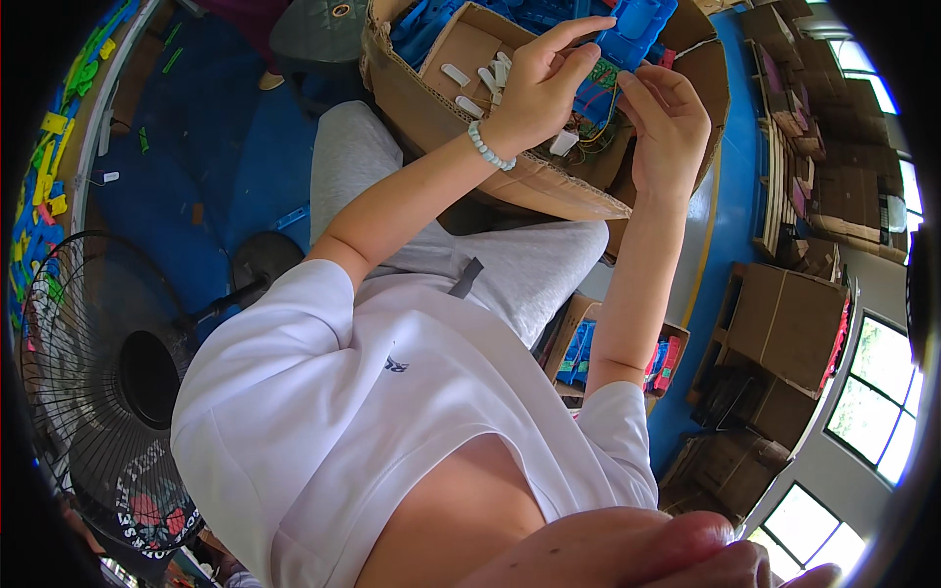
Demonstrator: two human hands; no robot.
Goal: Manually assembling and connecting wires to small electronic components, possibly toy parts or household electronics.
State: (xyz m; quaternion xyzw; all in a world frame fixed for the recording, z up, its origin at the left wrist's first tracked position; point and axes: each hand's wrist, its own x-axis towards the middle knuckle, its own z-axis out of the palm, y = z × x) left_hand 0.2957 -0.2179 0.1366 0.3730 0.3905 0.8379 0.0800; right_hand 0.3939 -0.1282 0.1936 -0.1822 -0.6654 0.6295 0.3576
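Over a large open cardboard box (569, 191), my left hand (544, 88) has its index finger and thumb at the edge of a blue plastic casing (637, 29). A green circuit board (608, 73) shows just below the casing, with thin wires hanging near it. My right hand (667, 122) is pinched beside the board; what lies between its fingertips is too small to make out. Several white plastic pieces (456, 74) lie in a smaller cardboard tray (461, 44) inside the box. More blue plastic parts fill the back of the box.
A black standing fan (147, 377) is at my left. Beyond it, green, yellow and blue plastic pieces (49, 157) lie along the edge. A small box (554, 338) of blue and red parts sits by my right arm. Cardboard boxes (784, 314) stand stacked along the right.
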